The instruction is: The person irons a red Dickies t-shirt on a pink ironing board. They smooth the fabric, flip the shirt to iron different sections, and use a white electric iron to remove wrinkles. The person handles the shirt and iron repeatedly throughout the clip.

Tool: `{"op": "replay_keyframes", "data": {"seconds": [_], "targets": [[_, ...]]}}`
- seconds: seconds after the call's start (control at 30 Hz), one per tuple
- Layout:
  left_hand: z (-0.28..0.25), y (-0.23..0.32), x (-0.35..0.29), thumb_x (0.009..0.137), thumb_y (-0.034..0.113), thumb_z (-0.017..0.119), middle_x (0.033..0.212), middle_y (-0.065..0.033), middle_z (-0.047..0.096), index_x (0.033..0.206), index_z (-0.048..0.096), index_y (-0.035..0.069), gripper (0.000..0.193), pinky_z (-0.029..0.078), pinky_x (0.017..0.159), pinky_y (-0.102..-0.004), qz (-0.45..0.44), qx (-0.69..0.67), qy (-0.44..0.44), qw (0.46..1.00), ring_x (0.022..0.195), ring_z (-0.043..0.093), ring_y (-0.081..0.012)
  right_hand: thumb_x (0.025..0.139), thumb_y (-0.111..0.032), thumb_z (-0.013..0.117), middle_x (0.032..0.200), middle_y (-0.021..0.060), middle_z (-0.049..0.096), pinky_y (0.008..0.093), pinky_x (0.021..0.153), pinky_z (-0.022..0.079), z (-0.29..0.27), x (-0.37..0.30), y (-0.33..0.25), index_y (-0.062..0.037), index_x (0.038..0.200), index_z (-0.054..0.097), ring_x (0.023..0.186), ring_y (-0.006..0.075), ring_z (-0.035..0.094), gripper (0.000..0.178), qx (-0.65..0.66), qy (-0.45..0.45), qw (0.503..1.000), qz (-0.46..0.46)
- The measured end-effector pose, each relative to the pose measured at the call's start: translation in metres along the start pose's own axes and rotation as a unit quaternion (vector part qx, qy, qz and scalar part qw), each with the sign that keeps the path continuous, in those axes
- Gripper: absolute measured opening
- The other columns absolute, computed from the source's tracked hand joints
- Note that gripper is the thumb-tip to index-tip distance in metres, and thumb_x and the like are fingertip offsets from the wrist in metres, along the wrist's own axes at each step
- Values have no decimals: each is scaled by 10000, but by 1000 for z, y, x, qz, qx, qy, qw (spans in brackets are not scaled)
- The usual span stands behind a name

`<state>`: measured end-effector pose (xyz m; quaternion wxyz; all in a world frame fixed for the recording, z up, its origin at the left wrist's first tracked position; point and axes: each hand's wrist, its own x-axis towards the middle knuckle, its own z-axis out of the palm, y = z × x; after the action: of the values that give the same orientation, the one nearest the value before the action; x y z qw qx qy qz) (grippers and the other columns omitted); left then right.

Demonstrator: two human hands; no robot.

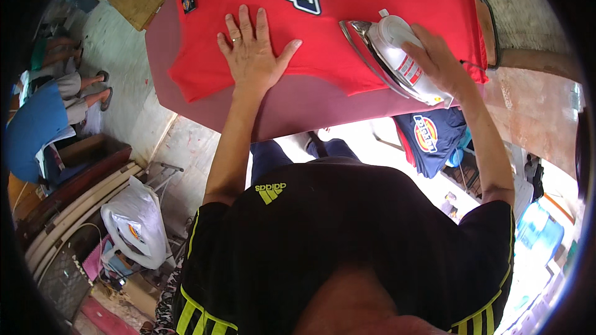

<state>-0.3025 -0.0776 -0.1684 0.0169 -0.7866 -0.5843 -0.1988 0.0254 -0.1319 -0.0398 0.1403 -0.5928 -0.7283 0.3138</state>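
Observation:
A red T-shirt [347, 62] with a large round printed logo lies spread over a maroon ironing board [279, 108]. My left hand [253, 56] rests flat on the shirt with its fingers apart, a ring on one finger. On the right, my right hand [437, 65] is wrapped round the handle of a white and silver clothes iron [397, 49]. The iron's pointed tip faces up and left, and its soleplate edge shows on the left side, near the shirt's lower edge. Whether the soleplate touches the cloth I cannot tell. A small dark label [189, 4] shows at the shirt's upper left.
Below the board on the right hangs a navy shirt [431, 136] with a similar logo. A white plastic bag [135, 223] sits at the lower left by long pale poles [74, 211]. Another person in blue [37, 127] is at the far left. A blue water jug [539, 232] stands at right.

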Motion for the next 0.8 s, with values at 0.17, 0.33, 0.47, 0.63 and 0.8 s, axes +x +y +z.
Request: {"op": "replay_keyframes", "data": {"seconds": [0.17, 0.33, 0.47, 0.63, 0.8], "targets": [[-2, 3, -1, 814, 761, 528, 1589, -195, 244, 1514, 338, 121, 968, 170, 1131, -640, -11, 60, 4, 998, 1458, 209, -440, 987, -336, 546, 827, 237, 627, 447, 701, 498, 13, -4, 5, 1, 1061, 549, 792, 387, 656, 345, 9, 80, 997, 10], [-5, 12, 4, 831, 684, 562, 1597, -191, 227, 1518, 323, 107, 929, 149, 1129, -650, -30, 35, -11, 999, 1470, 173, -438, 980, -331, 561, 804, 253, 634, 484, 667, 503, 29, 27, 2, 23, 1026, 555, 742, 423, 658, 357, -29, 158, 981, -108], [5, 44, 4, 845, 575, 573, 1594, -209, 223, 1503, 330, 50, 876, 132, 1115, -683, 7, -23, 7, 1000, 1470, 146, -462, 970, -310, 576, 805, 266, 634, 507, 648, 501, 35, 30, 5, 42, 1002, 555, 735, 443, 648, 354, -19, 158, 984, -77], [20, 78, 8, 877, 573, 542, 1584, -216, 238, 1501, 350, 76, 820, 158, 1118, -672, 39, -4, -24, 999, 1459, 184, -458, 959, -242, 574, 852, 240, 565, 488, 595, 500, 33, 1, -3, -17, 1050, 608, 712, 398, 641, 245, -14, 127, 987, -95], [14, 82, 12, 847, 658, 537, 1589, -220, 224, 1508, 358, 133, 862, 153, 1104, -693, 47, -17, -39, 998, 1457, 167, -474, 880, -140, 604, 881, 173, 481, 447, 588, 517, 35, 31, 21, -102, 1144, 631, 680, 347, 597, 268, -98, 206, 967, -112]]}}
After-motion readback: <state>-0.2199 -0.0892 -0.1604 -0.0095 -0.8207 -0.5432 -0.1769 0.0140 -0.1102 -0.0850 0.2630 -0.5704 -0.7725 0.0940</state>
